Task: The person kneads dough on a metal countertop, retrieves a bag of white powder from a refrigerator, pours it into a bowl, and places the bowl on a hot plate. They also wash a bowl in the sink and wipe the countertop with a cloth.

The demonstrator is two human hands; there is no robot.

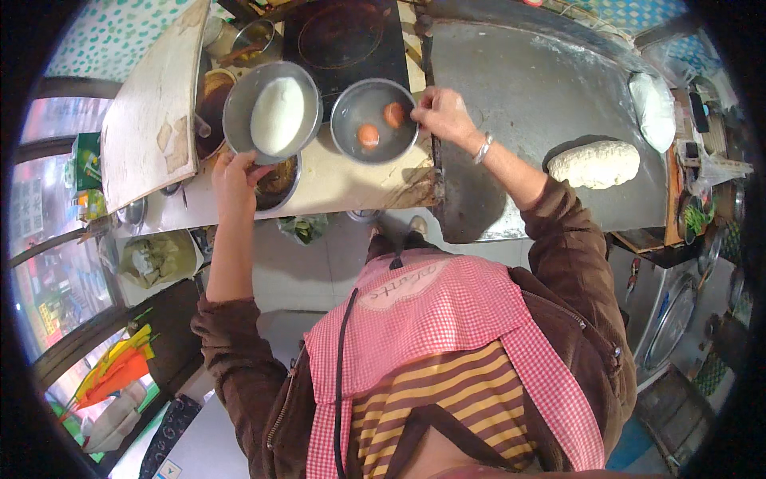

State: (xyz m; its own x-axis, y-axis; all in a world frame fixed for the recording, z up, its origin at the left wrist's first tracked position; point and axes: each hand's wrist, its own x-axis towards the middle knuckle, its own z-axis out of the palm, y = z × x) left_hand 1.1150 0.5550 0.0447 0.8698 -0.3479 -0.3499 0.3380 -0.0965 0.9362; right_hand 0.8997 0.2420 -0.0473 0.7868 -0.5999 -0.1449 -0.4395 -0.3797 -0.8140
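Note:
My left hand [234, 184] grips the near rim of a metal bowl [242, 102] that holds a mound of white powder [278, 114], perhaps flour. This bowl is partly over another metal bowl [286, 202] with brown contents, mostly hidden beneath it. To the right, a second metal bowl [364, 99] has two orange-brown eggs [368, 136] in it. My right hand [444, 115] pinches that bowl's right rim between thumb and fingers. A large pale lump of dough [593, 164] rests on the grey metal worktop [508, 72] beyond my right forearm.
A black induction cooktop [344, 36] lies behind the bowls. On the left, a worn white board [152, 108] stands upright beside a brown-filled pot [215, 90]. A white plastic bag [652, 114] sits at the worktop's right edge. Below the counter is a bag of greens [304, 229].

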